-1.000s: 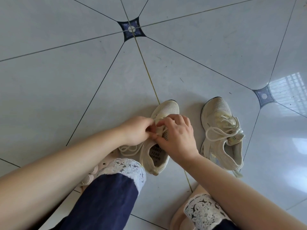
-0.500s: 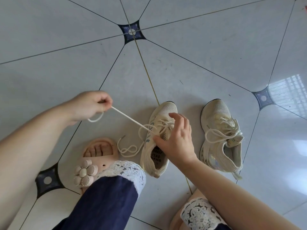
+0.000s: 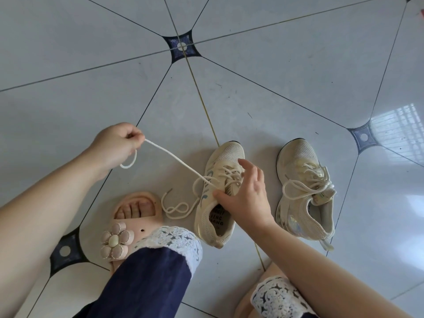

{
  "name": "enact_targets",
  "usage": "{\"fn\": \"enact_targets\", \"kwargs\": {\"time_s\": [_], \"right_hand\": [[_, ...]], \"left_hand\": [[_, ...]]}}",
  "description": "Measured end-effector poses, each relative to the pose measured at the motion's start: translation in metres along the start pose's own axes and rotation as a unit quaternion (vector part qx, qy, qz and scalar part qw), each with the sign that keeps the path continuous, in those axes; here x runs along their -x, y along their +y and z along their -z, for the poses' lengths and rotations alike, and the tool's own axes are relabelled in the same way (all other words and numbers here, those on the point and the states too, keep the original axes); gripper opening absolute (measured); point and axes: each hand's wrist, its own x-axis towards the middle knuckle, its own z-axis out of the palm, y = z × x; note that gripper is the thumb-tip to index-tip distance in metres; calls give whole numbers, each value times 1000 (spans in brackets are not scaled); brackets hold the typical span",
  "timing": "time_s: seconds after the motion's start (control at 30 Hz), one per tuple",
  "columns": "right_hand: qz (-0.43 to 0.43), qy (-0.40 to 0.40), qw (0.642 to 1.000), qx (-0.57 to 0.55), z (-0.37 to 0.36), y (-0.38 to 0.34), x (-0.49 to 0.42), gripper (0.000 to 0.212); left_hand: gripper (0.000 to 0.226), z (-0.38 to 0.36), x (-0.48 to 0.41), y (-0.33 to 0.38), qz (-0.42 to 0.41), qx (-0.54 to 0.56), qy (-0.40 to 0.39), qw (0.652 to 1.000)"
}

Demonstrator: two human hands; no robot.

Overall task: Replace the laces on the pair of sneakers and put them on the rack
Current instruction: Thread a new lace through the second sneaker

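Two cream mesh sneakers stand on the tiled floor, toes pointing away from me. My left hand (image 3: pixel 117 145) pinches one end of the left sneaker's lace (image 3: pixel 174 157) and holds it taut, up and to the left. The lace's other end lies looped on the floor beside the left sneaker (image 3: pixel 219 191). My right hand (image 3: pixel 246 193) rests on that sneaker's tongue and collar, thumb against its side and fingers spread over the eyelets. The right sneaker (image 3: pixel 305 189) stands apart to the right, its lace loosely threaded with a big loop.
My left foot in a pink slipper (image 3: pixel 130 226) with a flower sits just left of the left sneaker, under a navy trouser leg with a lace cuff (image 3: pixel 174 239). My other lace-cuffed knee (image 3: pixel 275 297) is at the bottom right. Grey floor tiles stretch ahead.
My left hand has left the sneaker and pulled a lace end out up and to the left. My right hand stayed on the sneaker, its fingers now spread.
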Motion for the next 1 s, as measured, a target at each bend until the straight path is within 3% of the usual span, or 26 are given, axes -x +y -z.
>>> {"fn": "enact_targets", "kwargs": {"time_s": [0.1,0.2,0.27,0.33,0.43,0.47,0.5,0.57,0.63,0.7,0.77,0.87,0.93,1.0], "right_hand": [[-10,-4,1000,-15,0,2,-1,85],[-2,-7,1000,-20,0,4,-1,86],[-1,-13,1000,-19,1,5,0,87],[-2,-17,1000,-17,1,5,0,87],[13,-14,1000,9,2,4,-1,83],[26,-13,999,26,3,3,-2,81],[42,-12,998,42,3,2,-2,78],[65,-12,996,59,4,0,-4,74],[68,-15,996,61,3,-2,-5,72],[64,-18,996,58,3,-3,-5,71],[63,-22,996,59,2,-4,-4,70],[56,-24,996,61,4,-3,-4,70],[53,-25,996,64,4,-3,-4,70],[47,-28,996,65,5,-4,-3,71]], "left_hand": [[22,0,7,1,2,-20,-78,997],[19,-2,17,5,11,-82,-273,959],[19,-6,27,10,23,-140,-434,890],[18,-21,38,14,-5,-272,-543,794],[17,-56,58,16,-94,-490,-586,639],[14,-64,60,14,-107,-521,-571,625],[12,-67,60,15,-105,-522,-542,651],[16,-64,48,18,-92,-463,-438,765],[21,-62,35,21,-96,-347,-319,877],[31,-70,29,22,-3,-163,-295,941],[40,-84,35,20,90,-53,-280,954],[39,-101,38,15,157,74,-179,968],[25,-105,37,19,213,224,-135,941],[14,-101,34,30,229,363,-136,893]]}}
